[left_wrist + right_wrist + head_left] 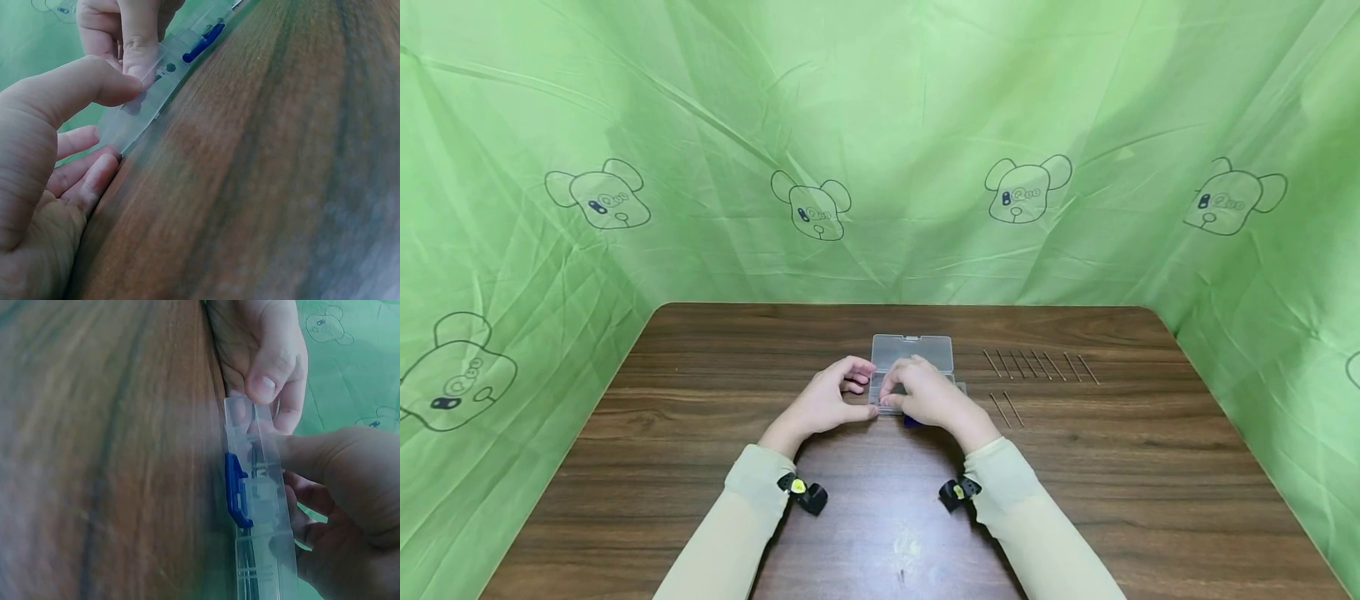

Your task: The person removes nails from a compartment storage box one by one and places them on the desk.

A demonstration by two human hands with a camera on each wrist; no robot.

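A clear plastic box (265,559) with a blue latch (232,487) on its front side lies on the table. Its see-through lid (912,350) is raised toward the back. My left hand (823,402) holds the box's left end, the thumb at the front corner and the fingers curved around the side. Over the box, my right hand (931,395) reaches down with thumb and fingers bent inside it. Whether those fingertips pinch anything is hidden by the hand and the hazy plastic. Dark shapes inside the box show faintly in the left wrist view.
Right of the box, several thin metal nail-like rods (1033,365) lie slanted in a row. Nearer the front lie two more rods (1007,410). The brown wooden table (700,433) has green curtains (910,100) behind and at both sides.
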